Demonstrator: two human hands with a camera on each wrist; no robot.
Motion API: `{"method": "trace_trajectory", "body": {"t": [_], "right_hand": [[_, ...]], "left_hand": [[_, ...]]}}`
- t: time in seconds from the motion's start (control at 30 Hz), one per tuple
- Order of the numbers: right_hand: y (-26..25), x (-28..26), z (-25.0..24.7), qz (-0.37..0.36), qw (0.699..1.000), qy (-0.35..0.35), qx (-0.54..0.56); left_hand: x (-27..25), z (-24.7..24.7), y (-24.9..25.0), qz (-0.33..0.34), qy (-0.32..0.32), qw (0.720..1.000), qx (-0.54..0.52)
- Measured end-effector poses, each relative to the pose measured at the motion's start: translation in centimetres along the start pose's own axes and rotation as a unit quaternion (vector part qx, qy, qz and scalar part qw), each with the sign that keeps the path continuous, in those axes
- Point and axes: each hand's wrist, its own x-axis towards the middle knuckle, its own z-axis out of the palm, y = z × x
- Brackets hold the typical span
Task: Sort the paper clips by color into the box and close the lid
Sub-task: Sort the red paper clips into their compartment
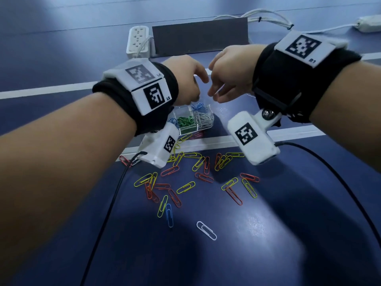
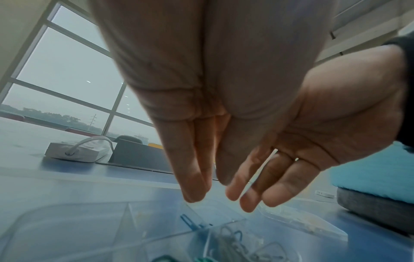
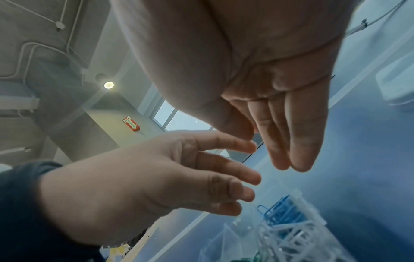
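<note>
A clear compartment box (image 1: 203,126) stands open on the blue table, with blue clips (image 1: 197,105), green clips (image 1: 185,122) and white clips (image 1: 204,117) in separate cells. Both hands hover just above it, close together. My left hand (image 1: 199,89) has relaxed fingers (image 2: 193,187) and holds nothing. My right hand (image 1: 218,94) hangs beside it, its fingers (image 3: 300,159) straight and empty. The clear lid (image 2: 309,225) lies open to the box's right. Several yellow clips (image 1: 185,187) and orange clips (image 1: 234,195), one blue clip (image 1: 169,215) and one white clip (image 1: 206,230) lie loose nearer me.
A pink clip (image 1: 197,134) lies against the box's near side. Behind the box are a white power strip (image 1: 137,41), a dark grey panel (image 1: 200,36) and white cables (image 1: 268,18). Black camera cables (image 1: 329,162) trail over the table on both sides.
</note>
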Motion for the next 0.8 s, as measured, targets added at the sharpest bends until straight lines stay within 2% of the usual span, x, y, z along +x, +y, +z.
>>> {"method": "trace_trajectory", "body": {"t": [0.17, 0.3, 0.43, 0.53, 0.6, 0.7, 0.8], "right_hand": [[0.9, -1.0, -0.4, 0.028, 1.0, -0.005, 0.002], [1.9, -2.8, -0.1, -0.033, 0.993, -0.01, -0.113], [2.7, -4.7, 0.9, -0.091, 0.962, -0.05, -0.253], [2.9, -5.5, 1.9, -0.133, 0.944, -0.06, -0.296], [2.7, -5.8, 2.5, -0.156, 0.937, -0.072, -0.305], [2.4, -6.0, 3.5, -0.187, 0.925, -0.085, -0.319], [2.2, -6.3, 4.7, -0.223, 0.906, -0.123, -0.338]], "left_hand": [[-0.4, 0.0, -0.6, 0.016, 0.033, 0.999, -0.025], [-1.6, -0.3, -2.0, 0.034, 0.055, 0.998, 0.018], [-3.8, -0.8, -3.0, 0.067, 0.044, 0.996, 0.04], [-5.7, -1.2, -3.6, 0.085, 0.045, 0.994, 0.055], [-6.7, -1.1, -4.1, 0.081, 0.024, 0.993, 0.085], [-8.0, -0.5, -5.1, 0.056, -0.047, 0.988, 0.135], [-8.9, 0.3, -5.8, 0.033, -0.088, 0.985, 0.143]]}}
